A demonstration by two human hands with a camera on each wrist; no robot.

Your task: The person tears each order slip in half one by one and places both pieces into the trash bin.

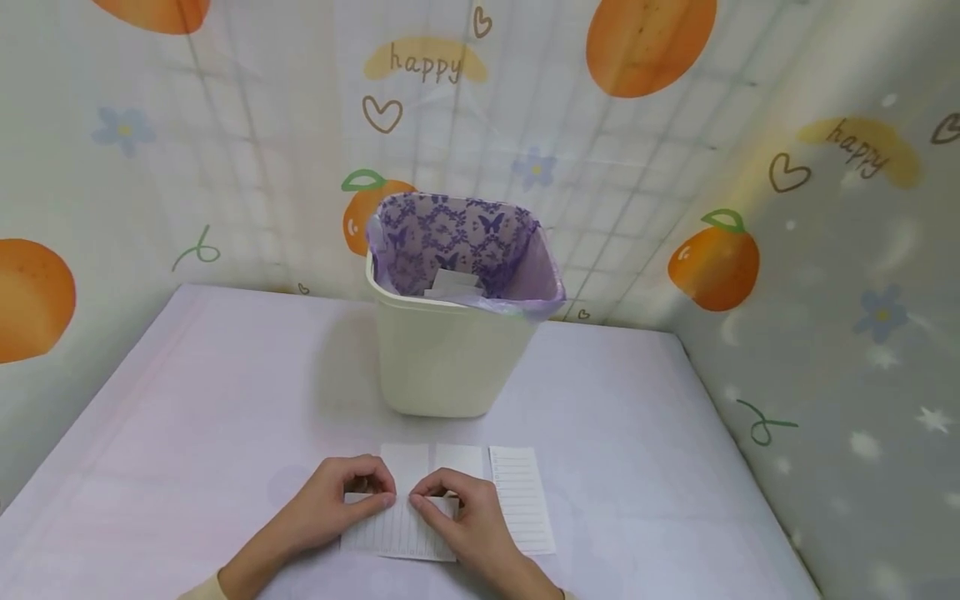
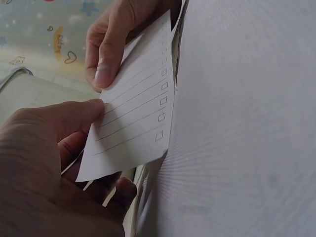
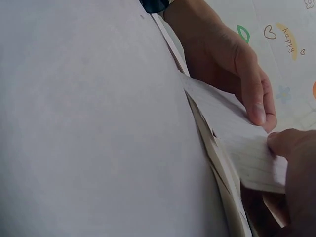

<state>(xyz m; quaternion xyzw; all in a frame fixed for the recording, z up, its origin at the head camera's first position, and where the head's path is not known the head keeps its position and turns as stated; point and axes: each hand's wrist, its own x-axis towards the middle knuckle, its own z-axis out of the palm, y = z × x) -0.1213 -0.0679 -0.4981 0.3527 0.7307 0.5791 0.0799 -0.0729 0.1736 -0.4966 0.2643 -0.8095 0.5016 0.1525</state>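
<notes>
The left hand (image 1: 333, 497) and right hand (image 1: 474, 515) both pinch a lined sheet (image 1: 405, 533) along its far side, while a cream bin (image 1: 450, 358) stands toward the worktop (image 1: 637, 450)'s back edge.

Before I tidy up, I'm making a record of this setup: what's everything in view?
bin: 1, cream, standing on the table
bin liner: 1, purple with butterfly print, inside the bin, over its rim
papers in the bin: at least 2, white
table: 1, pale lilac-white, under everything
held sheet: 1, white with lines and checkboxes, between both hands
other sheets: 3, white, on the table, partly beyond the hands
backdrop: pieces uncountable, whitish with orange fruit, hearts and "happy", around the table
dark object: 1, near-black, by the left wrist
sleeves: 2, cream, bottom edge
left hand: 1, pinching the sheet
right hand: 1, pinching the sheet
</notes>
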